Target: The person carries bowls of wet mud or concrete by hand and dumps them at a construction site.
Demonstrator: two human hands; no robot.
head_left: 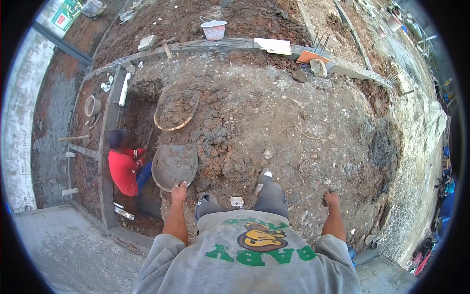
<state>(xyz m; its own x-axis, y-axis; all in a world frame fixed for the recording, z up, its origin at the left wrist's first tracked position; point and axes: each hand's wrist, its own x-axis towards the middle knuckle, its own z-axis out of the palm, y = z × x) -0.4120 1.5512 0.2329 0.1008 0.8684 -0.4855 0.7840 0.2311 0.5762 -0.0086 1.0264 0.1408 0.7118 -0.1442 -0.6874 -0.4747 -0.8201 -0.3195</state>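
My left hand is at the near rim of a shallow round pan, its fingers closed on the edge. The pan looks worn and coated with grey mud. Behind it lies a second pan with an orange-brown rim, filled with earth. Out to the right over the dirt hangs my right hand, fingers curled; whether anything is inside them is too small to make out. A small pale piece lies on the ground between my feet.
A person in a red shirt crouches in the trench at left, beside a concrete beam. Farther off are a white bucket, a white block, upright rebar and an orange board. Another bucket stands left.
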